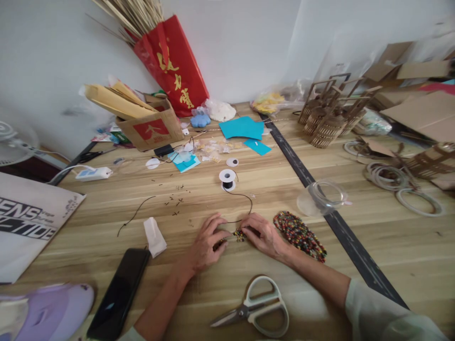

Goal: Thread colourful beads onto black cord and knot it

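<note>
My left hand (210, 240) rests on the table with its fingers curled in, and the black cord (251, 203) runs to its fingers. The cord comes off a white spool (227, 179) standing beyond my hands. Between both hands lies a small cluster of colourful beads (240, 236). My right hand (262, 233) has its fingertips drawn together at the edge of these beads; whatever they pinch is too small to make out. Just right of that hand lies a coiled bundle of multicoloured bead strands (298, 235). Scissors (258, 310) with pale handles lie nearer to me.
A black phone (119, 293) and folded white paper (155, 237) lie left. Cut cord bits (177, 201) are scattered beyond. Clear round dishes (323, 196) sit right. Farther back are a cardboard box (151, 125), red bag (174, 66), blue sheets (243, 128) and bamboo baskets (327, 118).
</note>
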